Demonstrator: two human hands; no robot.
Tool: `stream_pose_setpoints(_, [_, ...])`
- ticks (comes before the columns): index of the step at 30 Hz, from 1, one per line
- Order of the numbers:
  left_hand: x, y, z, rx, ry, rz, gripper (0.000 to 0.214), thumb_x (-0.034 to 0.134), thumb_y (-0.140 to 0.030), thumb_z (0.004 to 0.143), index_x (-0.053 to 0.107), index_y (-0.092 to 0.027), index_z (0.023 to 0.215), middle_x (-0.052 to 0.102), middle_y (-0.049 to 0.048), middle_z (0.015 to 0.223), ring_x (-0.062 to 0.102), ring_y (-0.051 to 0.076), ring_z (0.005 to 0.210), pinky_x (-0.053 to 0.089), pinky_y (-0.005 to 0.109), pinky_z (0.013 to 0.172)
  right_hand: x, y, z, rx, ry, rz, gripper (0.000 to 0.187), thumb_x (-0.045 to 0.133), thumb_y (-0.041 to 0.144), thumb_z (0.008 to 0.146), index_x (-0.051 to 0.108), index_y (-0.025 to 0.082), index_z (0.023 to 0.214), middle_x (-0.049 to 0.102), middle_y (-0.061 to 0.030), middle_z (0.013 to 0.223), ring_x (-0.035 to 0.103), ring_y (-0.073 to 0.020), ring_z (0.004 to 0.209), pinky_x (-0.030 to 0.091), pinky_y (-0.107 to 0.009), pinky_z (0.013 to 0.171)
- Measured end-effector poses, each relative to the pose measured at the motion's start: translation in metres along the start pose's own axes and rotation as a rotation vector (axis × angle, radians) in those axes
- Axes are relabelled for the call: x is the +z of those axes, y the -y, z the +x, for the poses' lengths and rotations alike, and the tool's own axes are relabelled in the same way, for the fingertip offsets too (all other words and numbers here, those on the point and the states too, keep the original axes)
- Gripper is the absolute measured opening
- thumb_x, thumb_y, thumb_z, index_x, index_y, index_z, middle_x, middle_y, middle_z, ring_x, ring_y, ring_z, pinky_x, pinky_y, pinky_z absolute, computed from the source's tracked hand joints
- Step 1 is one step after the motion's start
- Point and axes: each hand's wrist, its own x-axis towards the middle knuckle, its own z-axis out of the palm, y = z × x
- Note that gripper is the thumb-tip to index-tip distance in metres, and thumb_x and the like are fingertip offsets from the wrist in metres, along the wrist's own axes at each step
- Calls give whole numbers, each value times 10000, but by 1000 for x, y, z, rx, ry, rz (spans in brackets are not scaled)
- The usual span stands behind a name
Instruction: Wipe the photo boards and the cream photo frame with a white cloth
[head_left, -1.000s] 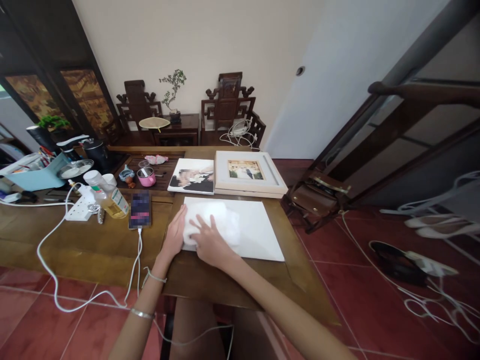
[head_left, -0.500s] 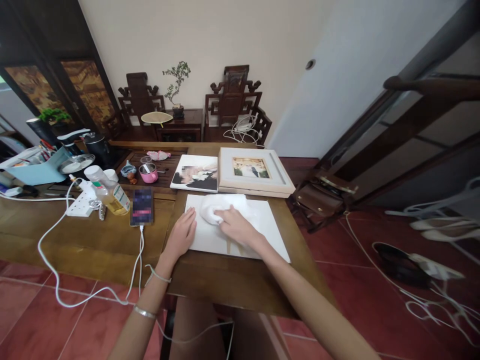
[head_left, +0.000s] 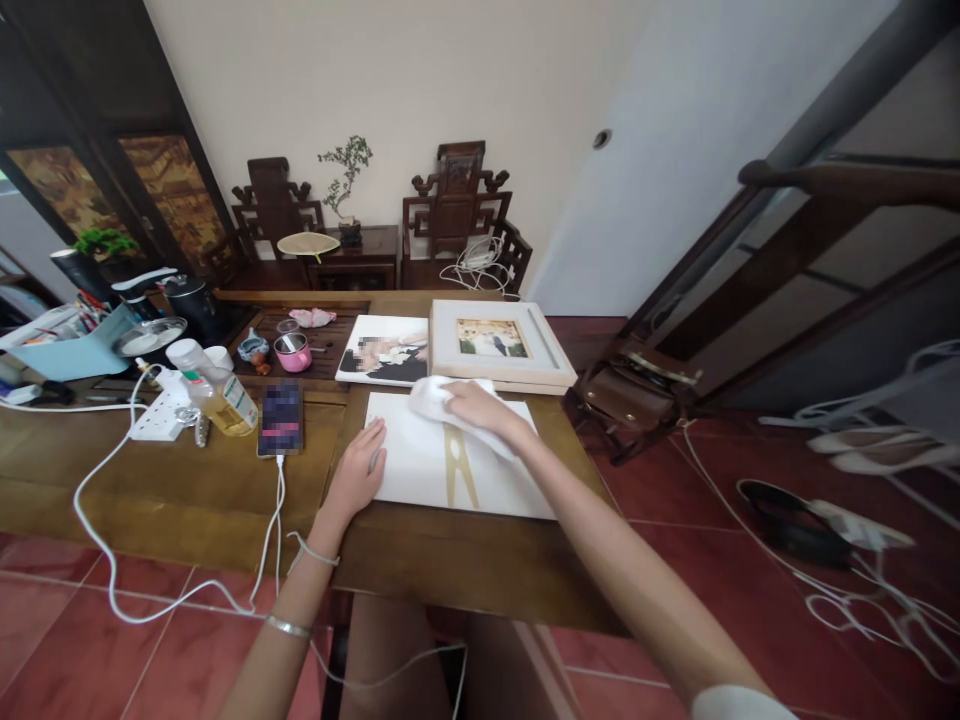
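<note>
A flat white panel (head_left: 409,470) lies on the wooden table, bearing a gold, two-legged shape (head_left: 456,465). My right hand (head_left: 480,408) is closed on a white cloth (head_left: 427,397) and presses it against the panel's far part. Some of the cloth spreads out beneath the hand and wrist. At the panel's left edge rests my left hand (head_left: 360,465), fingers stretched out flat and holding nothing.
Behind the panel lie a photo print (head_left: 381,350) and a boxed framed photo (head_left: 495,340). To the left are a charging phone (head_left: 280,420), a bottle of yellowish liquid (head_left: 225,400), a power strip (head_left: 161,415) and a pink cup (head_left: 292,352). A white cable (head_left: 94,535) trails over the table edge.
My right hand has moved the cloth away from me, toward the panel's far edge, and the gold shape is now uncovered. My left hand stays at the left edge.
</note>
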Motion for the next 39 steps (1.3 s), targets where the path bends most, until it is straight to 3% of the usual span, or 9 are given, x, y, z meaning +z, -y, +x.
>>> stream_pose_setpoints(3, [1, 1, 0, 6, -3, -11, 420, 387, -230, 919, 505, -139, 1311, 473, 128, 1404, 394, 230, 1341, 330, 461, 1129, -8, -42, -33, 117, -63, -28, 447, 364, 160, 798, 614, 72, 1158, 601, -128, 1261, 535, -266, 1151, 389, -325, 969])
stream_pose_setpoints(6, [3, 3, -1, 17, -15, -15, 430, 390, -220, 916, 485, -162, 1332, 466, 112, 1413, 382, 232, 1348, 324, 474, 1130, -1, -62, -75, 208, -104, -63, 454, 373, 164, 782, 610, 63, 1155, 606, -166, 1235, 481, -318, 1220, 371, -420, 999])
stream_pose_setpoints(10, [3, 3, -1, 18, -4, 1, 443, 375, -212, 921, 459, -161, 1353, 442, 112, 1431, 365, 227, 1358, 316, 469, 1135, 15, -53, -143, 85, 15, -81, 425, 384, 110, 689, 660, 205, 998, 614, -69, 1245, 424, -309, 1285, 398, -478, 980])
stream_pose_setpoints(14, [1, 1, -1, 14, 17, 25, 441, 361, -216, 930, 455, -147, 1355, 430, 122, 1438, 349, 225, 1367, 303, 466, 1140, 20, -44, -195, 0, 124, -36, 428, 398, 114, 694, 645, 273, 1005, 551, -5, 1332, 306, -269, 1365, 412, -429, 991])
stream_pose_setpoints(17, [0, 0, 0, 7, 22, 28, 437, 367, -224, 930, 463, -141, 1349, 433, 125, 1435, 350, 227, 1366, 302, 462, 1140, 20, -55, -193, 37, 115, -9, 435, 407, 132, 705, 645, 260, 1047, 607, -39, 1252, 374, -269, 1329, 425, -414, 985])
stream_pose_setpoints(25, [0, 5, 0, 9, 17, -1, 427, 387, -250, 926, 486, -162, 1332, 448, 111, 1427, 364, 221, 1359, 304, 447, 1141, 6, -70, -79, 85, -31, -71, 385, 386, 134, 783, 642, 164, 1070, 669, -98, 1111, 512, -295, 1197, 334, -435, 1041])
stream_pose_setpoints(29, [-2, 4, 0, -8, 28, -11, 429, 397, -260, 925, 489, -151, 1329, 448, 115, 1427, 359, 222, 1361, 298, 444, 1144, 0, -63, -56, 48, -36, -80, 400, 368, 86, 763, 634, 131, 1058, 680, -113, 1079, 565, -275, 1114, 241, -441, 1089])
stream_pose_setpoints(34, [-3, 3, 0, -16, 37, -18, 436, 398, -253, 923, 487, -128, 1331, 437, 129, 1432, 357, 220, 1363, 293, 436, 1146, 2, -46, -104, -63, 55, -53, 364, 366, 70, 704, 648, 147, 921, 703, -95, 978, 618, -271, 1003, 216, -473, 1105])
stream_pose_setpoints(39, [-2, 3, -1, -16, 26, -35, 433, 404, -242, 920, 485, -155, 1336, 436, 115, 1435, 357, 223, 1363, 293, 454, 1142, 2, -29, -180, -45, 189, 36, 441, 391, 101, 678, 634, 209, 1029, 636, -44, 1202, 435, -282, 1280, 307, -438, 1089])
